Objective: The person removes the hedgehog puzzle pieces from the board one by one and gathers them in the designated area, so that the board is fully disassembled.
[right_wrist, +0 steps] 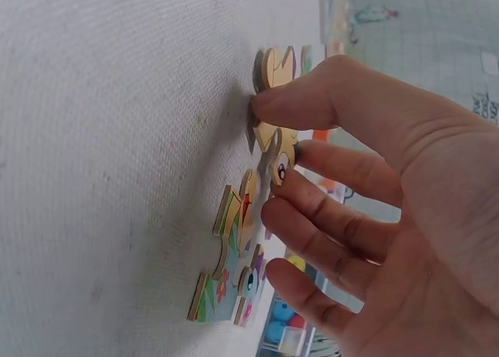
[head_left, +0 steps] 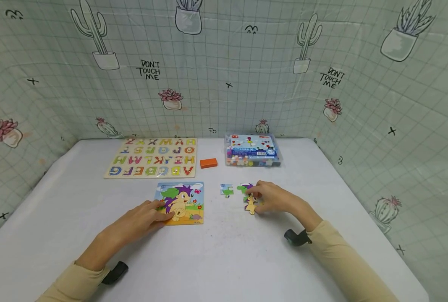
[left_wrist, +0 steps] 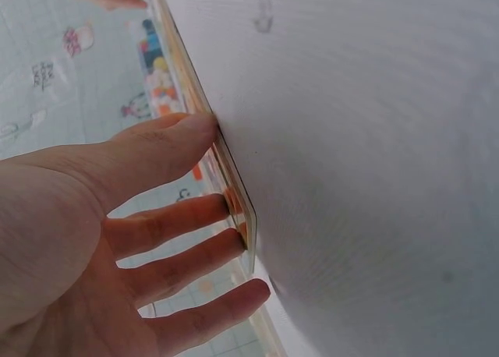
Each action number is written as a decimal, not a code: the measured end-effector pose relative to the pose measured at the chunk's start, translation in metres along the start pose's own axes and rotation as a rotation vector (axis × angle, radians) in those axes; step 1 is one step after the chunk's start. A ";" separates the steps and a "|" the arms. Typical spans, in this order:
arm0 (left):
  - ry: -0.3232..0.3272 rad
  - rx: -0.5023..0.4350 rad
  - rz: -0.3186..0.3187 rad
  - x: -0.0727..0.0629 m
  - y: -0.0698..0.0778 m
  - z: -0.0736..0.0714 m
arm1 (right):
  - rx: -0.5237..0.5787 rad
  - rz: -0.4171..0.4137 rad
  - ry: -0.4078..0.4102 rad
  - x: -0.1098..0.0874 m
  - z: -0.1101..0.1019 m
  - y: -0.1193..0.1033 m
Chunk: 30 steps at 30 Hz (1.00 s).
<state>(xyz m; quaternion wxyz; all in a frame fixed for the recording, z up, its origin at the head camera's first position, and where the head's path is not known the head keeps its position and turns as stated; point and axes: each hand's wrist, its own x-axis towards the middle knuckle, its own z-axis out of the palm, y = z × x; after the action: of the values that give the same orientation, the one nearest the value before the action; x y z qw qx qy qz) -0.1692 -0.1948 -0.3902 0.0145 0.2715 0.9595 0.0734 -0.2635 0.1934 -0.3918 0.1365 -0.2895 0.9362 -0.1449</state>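
A square hedgehog puzzle board (head_left: 191, 212) lies flat on the white table, left of the middle. My left hand (head_left: 142, 216) rests over its left side; in the left wrist view the straight fingers (left_wrist: 183, 220) and thumb touch the board (left_wrist: 242, 205). To the right, my right hand (head_left: 274, 198) pinches a cream puzzle piece (right_wrist: 273, 135) between thumb and fingers. Beside it in the right wrist view lie loose pieces (right_wrist: 222, 283) in blue, green and cream. A blue and green piece (head_left: 226, 189) lies between board and right hand in the head view.
An alphabet board (head_left: 152, 158) lies at the back left, an orange block (head_left: 208, 163) beside it. Farther right stands a clear plastic box (head_left: 252, 151) with colourful contents. A patterned curtain (head_left: 224, 71) hangs behind the table and along its sides.
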 end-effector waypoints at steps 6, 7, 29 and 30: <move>0.000 0.008 -0.001 0.000 0.000 0.001 | 0.004 0.013 -0.022 0.000 0.000 -0.001; 0.004 0.008 0.001 0.000 0.000 0.001 | 0.002 0.016 -0.023 0.000 0.001 -0.001; -0.137 -0.010 -0.079 -0.009 0.035 0.006 | -0.006 -0.107 0.026 0.027 0.006 -0.047; -0.147 -0.015 -0.085 -0.009 0.037 0.006 | -0.002 -0.110 0.026 0.030 0.008 -0.052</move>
<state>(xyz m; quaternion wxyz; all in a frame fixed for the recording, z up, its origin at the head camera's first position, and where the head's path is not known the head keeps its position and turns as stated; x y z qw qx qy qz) -0.1418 -0.1675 -0.3904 0.0898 0.2352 0.9659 0.0599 -0.2588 0.1337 -0.3859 0.1160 -0.3390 0.9207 -0.1549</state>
